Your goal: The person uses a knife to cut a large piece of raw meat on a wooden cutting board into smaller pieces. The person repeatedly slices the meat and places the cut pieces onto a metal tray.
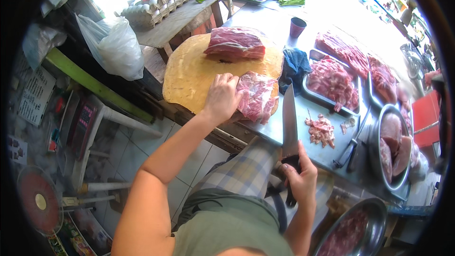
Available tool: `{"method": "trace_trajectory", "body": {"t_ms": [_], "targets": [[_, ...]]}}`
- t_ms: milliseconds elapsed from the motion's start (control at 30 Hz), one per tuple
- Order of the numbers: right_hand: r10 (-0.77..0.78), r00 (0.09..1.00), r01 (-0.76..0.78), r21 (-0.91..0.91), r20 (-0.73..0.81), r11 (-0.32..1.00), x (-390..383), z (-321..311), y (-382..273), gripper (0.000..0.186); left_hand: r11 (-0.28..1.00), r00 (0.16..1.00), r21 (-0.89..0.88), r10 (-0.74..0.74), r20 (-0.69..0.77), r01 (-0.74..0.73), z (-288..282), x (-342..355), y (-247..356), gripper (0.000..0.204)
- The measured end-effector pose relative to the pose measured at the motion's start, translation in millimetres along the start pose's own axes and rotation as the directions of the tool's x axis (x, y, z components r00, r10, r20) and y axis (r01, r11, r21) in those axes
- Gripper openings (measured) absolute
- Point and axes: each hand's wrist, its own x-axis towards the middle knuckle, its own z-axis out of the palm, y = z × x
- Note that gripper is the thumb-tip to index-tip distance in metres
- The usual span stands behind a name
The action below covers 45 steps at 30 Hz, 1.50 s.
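My right hand (302,174) is closed around the dark handle of a broad kitchen knife (290,125), its blade pointing away from me beside the cutting board's right side. On the round wooden cutting board (187,73) lies a slab of raw meat (258,96) with white fat, partly over the near edge. The curled fingers of my left hand (222,97) grip its left side; the fingertips are partly hidden. Farther back on the board rests a thicker block of red meat (235,42), which neither hand touches.
Right of the board are a blue cloth (295,65), meat trimmings (320,130), a tray of cut meat (332,83), a sharpening steel (351,144) and a metal bowl of meat (392,148). Another meat bowl (353,230) stands lower. Egg trays (154,12) sit back left.
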Motion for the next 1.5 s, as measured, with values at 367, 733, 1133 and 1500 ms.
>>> {"method": "trace_trajectory", "body": {"t_ms": [367, 733, 1133, 1500], "targets": [[-0.011, 0.999, 0.003, 0.198, 0.037, 0.980, 0.5, 7.0, 9.5, 0.076, 0.697, 0.889, -0.612, -0.082, 0.450, 0.374, 18.8, 40.6, -11.8, 0.031], [-0.049, 0.995, 0.069, 0.232, -0.089, 0.970, 0.6, -5.4, 6.3, 0.075, 0.421, 0.985, -0.890, -0.069, 0.159, 0.173, 16.0, 71.6, 56.7, 0.042], [-0.046, 0.985, 0.025, 0.123, 0.164, 0.992, 27.9, 9.7, -7.7, 0.074, 0.980, 0.973, -0.101, -0.152, 0.171, 0.171, -0.1, 7.7, -6.0, 0.063], [0.128, 0.933, -0.169, 0.093, 0.337, 0.981, 46.0, 10.6, -9.6, 0.070, 0.931, 0.936, 0.316, -0.265, 0.231, 0.185, 50.7, 4.2, 15.5, 0.090]]}}
